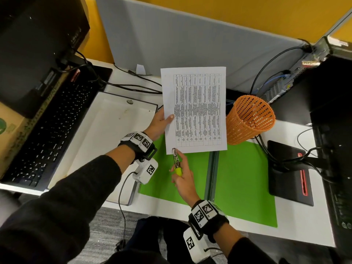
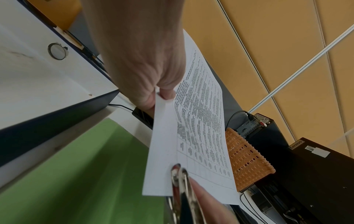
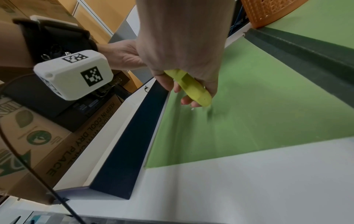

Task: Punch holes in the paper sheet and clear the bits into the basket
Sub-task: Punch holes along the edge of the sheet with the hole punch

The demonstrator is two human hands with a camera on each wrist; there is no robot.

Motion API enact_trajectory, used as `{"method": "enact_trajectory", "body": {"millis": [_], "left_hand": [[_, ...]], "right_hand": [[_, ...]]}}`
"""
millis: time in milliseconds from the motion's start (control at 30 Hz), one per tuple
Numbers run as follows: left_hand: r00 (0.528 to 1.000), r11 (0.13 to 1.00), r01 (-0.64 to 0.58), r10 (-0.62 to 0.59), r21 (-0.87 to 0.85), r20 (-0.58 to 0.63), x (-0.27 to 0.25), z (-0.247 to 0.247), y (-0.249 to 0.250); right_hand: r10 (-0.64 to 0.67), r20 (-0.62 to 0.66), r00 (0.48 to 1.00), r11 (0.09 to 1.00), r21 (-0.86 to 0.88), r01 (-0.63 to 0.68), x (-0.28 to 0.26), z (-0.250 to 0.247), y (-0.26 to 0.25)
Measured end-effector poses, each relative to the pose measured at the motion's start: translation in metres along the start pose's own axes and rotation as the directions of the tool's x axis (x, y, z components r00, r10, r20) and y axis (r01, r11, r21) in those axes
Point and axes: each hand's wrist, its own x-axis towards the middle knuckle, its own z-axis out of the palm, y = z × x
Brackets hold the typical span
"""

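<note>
Item: paper sheet [image 1: 195, 109], held above the bench, our left hand [image 1: 159, 123] pinching its left edge. Hole punch [image 1: 176, 159], long axis pointing away from us, in our right hand [image 1: 183, 176], fingers wrapped round its handles, head over the sheet's near-left corner. Basket [image 1: 249, 120] stands right.

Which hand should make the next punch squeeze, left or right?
Right. The right hand already grips the hole punch, whose head sits over the near edge of the paper sheet. The left hand is busy pinching the sheet's left edge, holding it up.
</note>
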Motion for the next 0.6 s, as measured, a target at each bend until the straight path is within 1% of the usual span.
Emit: {"method": "enact_trajectory", "body": {"millis": [167,267,367,500,600], "left_hand": [[1.0,1.0,-0.008,0.007,0.023,0.006,0.0015,0.0004,0.0016],[1.0,1.0,0.012,-0.012,0.02,-0.021,0.0011,-0.0016,0.0005],[0.999,1.0,-0.002,0.003,0.027,-0.039,-0.0011,-0.002,-0.0015],[0.999,1.0,-0.013,0.014,0.024,-0.042,-0.0032,-0.0017,-0.0017],[0.999,1.0,-0.013,0.014,0.027,-0.039,-0.005,0.0008,0.0009]], "right_hand": [[-0.025,-0.018,1.0,1.0,0.006,0.026,0.0009,-0.0015,0.0011],[-0.014,-0.009,1.0,1.0,-0.005,0.014,0.0043,-0.0051,0.0027],[0.006,-0.006,1.0,1.0,-0.007,-0.006,0.007,-0.007,0.0031],[0.009,-0.03,1.0,1.0,-0.004,-0.009,0.0057,-0.0056,0.0028],[0.04,-0.053,0.998,0.999,-0.005,-0.04,0.0057,-0.0022,0.0052]]}}
